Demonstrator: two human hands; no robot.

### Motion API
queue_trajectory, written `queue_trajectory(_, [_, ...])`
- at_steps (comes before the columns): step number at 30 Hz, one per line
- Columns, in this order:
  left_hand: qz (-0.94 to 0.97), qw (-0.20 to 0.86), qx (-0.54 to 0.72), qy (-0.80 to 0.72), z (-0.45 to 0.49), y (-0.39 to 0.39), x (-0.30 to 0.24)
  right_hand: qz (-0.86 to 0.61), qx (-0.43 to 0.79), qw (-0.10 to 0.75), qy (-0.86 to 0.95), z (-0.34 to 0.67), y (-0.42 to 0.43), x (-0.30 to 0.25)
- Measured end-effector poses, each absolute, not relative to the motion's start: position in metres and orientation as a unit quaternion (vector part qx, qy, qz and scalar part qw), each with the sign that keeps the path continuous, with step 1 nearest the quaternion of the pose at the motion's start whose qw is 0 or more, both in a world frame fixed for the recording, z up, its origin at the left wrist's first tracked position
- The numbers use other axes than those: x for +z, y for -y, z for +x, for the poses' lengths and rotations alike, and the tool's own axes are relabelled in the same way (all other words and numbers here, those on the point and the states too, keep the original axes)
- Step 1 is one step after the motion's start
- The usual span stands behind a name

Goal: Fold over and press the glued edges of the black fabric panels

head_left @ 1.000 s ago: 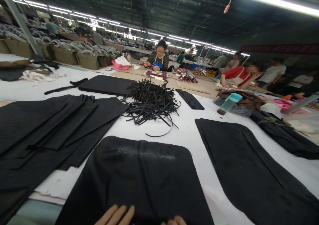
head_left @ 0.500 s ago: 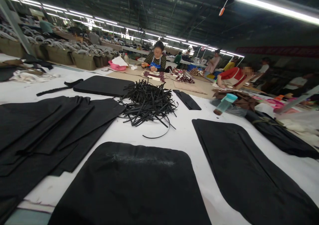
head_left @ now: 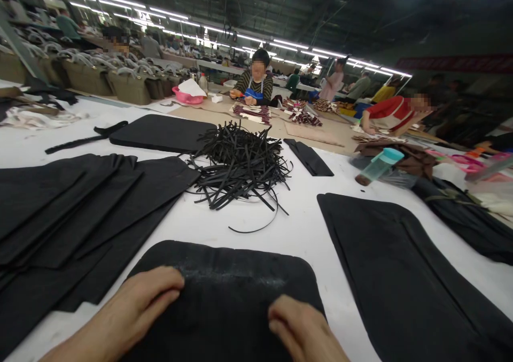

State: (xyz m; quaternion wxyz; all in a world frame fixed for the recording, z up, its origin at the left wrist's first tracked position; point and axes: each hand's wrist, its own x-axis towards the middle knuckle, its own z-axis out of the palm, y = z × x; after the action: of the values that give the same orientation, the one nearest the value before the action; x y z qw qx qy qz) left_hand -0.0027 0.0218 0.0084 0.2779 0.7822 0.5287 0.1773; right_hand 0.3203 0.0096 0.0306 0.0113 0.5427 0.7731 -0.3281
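A black fabric panel with rounded corners (head_left: 228, 276) lies on the white table (head_left: 304, 228) right in front of me. My left hand (head_left: 136, 306) rests flat on its left part, fingers stretched out and together. My right hand (head_left: 298, 327) lies on the panel's right part with the fingers bent down onto the cloth; nothing shows inside them. A faint chalky streak runs across the panel just beyond both hands.
A heap of black strips (head_left: 240, 161) sits mid-table. Overlapping black panels (head_left: 80, 207) lie at left, another large panel (head_left: 401, 266) at right, a teal-capped bottle (head_left: 379, 164) beyond it. Other people work at tables further back.
Both hands had slipped out of view half a second ago; now they are on the front panel, further up than before. The camera has tilted down slightly.
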Motion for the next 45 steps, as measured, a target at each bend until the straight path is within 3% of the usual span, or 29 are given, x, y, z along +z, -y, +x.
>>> queue_trajectory(4, [0.816, 0.185, 0.152, -0.526, 0.014, -0.08, 0.004, 0.55, -0.185, -0.095, -0.809, 0.29, -0.074, 0.018])
queue_trajectory(9, [0.819, 0.196, 0.111, -0.528, 0.033, -0.104, -0.013, 0.543, -0.145, -0.048, -0.826, 0.271, -0.107, 0.002])
queue_trajectory(21, [0.802, 0.278, 0.055, -0.525, 0.009, -0.112, -0.005, 0.554, -0.287, -0.05, -0.78, 0.286, -0.113, 0.007])
queue_trajectory(27, [0.782, 0.286, 0.117, -0.541, 0.006, -0.117, -0.006, 0.585, -0.306, 0.0, -0.751, 0.296, -0.119, 0.012])
queue_trajectory(34, [0.766, 0.262, 0.147, -0.569, 0.005, -0.121, -0.013, 0.564, -0.292, -0.097, -0.766, 0.297, -0.133, 0.003])
queue_trajectory(45, [0.682, 0.329, 0.113, -0.644, -0.024, -0.129, -0.018, 0.611, -0.392, -0.051, -0.686, 0.362, -0.125, 0.019])
